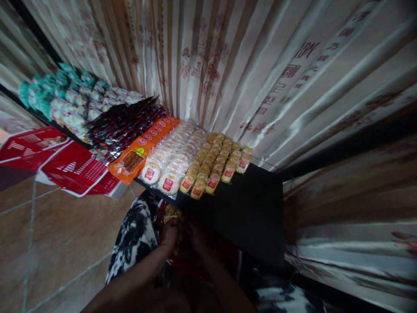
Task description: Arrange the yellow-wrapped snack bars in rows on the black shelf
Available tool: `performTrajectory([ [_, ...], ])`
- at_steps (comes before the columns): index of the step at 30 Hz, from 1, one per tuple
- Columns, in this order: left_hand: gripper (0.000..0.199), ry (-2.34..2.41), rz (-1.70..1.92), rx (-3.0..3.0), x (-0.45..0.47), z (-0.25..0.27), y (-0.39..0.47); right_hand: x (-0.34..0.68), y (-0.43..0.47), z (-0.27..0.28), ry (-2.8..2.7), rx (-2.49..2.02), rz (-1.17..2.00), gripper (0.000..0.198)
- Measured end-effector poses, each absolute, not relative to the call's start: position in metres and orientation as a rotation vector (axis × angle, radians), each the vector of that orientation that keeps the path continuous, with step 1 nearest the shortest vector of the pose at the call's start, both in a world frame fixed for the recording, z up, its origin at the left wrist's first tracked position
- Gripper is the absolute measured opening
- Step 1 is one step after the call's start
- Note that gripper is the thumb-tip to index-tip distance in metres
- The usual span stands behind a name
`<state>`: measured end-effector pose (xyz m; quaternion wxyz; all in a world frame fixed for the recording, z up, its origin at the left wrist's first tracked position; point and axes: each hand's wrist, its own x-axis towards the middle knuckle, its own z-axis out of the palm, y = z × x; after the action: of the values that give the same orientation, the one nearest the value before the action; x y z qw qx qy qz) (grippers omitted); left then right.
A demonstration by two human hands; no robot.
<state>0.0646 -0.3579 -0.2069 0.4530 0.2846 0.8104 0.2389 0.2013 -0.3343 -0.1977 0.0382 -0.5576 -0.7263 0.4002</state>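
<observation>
Head view: hands [170,233] at packet [172,212]; yellow packs [214,177] red-labelled; curtain characters [291,71] Chinese.

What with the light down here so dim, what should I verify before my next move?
1. Yellow packets lined up in rows on the black table: ok.
2. White packets beside them, also in rows: ok.
3. Orange packet wholly inside the table edge: not ok, its near end juts past.
4. Grip of the left hand: cannot tell; it is shadowed, close to some yellowish wrapping.
5. Grip of the right hand: cannot tell, too dark.
</observation>
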Motion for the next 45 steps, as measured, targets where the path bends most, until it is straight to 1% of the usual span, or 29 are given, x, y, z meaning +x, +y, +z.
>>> performTrajectory([
  [2, 0.019, 1.980, 0.619, 0.676, 0.064, -0.201, -0.359, 0.204, -0.337, -0.190, -2.178, -1.650, 1.223, 0.038],
  [4, 0.023, 1.953, 0.652, 0.661, 0.063, -0.193, -0.359, 0.207, -0.341, -0.185, -2.142, -1.607, 1.192, 0.036],
  [9, 0.029, 1.860, 0.734, 0.673, 0.063, -0.168, -0.363, 0.217, -0.353, -0.174, -2.137, -1.636, 1.097, 0.038],
  [15, 0.034, 1.700, 0.801, 0.746, 0.064, -0.141, -0.373, 0.228, -0.367, -0.146, -1.962, -1.531, 1.260, 0.041],
  [22, 0.032, 1.627, 0.914, 0.860, 0.066, -0.104, -0.378, 0.227, -0.376, -0.105, -1.820, -1.491, 1.354, 0.039],
  [26, 0.034, 1.581, 0.958, 0.953, 0.068, -0.084, -0.374, 0.226, -0.376, -0.078, -1.788, -1.452, 1.343, 0.038],
  [29, 0.032, 1.573, 0.982, 1.075, 0.070, -0.070, -0.370, 0.229, -0.374, -0.061, -1.784, -1.410, 1.326, 0.033],
  [32, 0.029, 1.556, 1.040, 1.223, 0.077, -0.053, -0.364, 0.235, -0.370, -0.048, -1.753, -1.461, 1.272, 0.029],
  [38, 0.032, 1.516, 1.085, 1.386, 0.105, -0.025, -0.343, 0.252, -0.356, -0.041, -1.564, -1.374, 1.287, 0.036],
  [42, 0.036, 1.529, 1.120, 1.413, 0.127, -0.023, -0.331, 0.265, -0.340, -0.046, -1.460, -1.366, 1.291, 0.040],
  [45, 0.037, 1.521, 1.197, 1.501, 0.142, -0.026, -0.328, 0.274, -0.320, -0.056, -1.351, -1.419, 1.181, 0.042],
])
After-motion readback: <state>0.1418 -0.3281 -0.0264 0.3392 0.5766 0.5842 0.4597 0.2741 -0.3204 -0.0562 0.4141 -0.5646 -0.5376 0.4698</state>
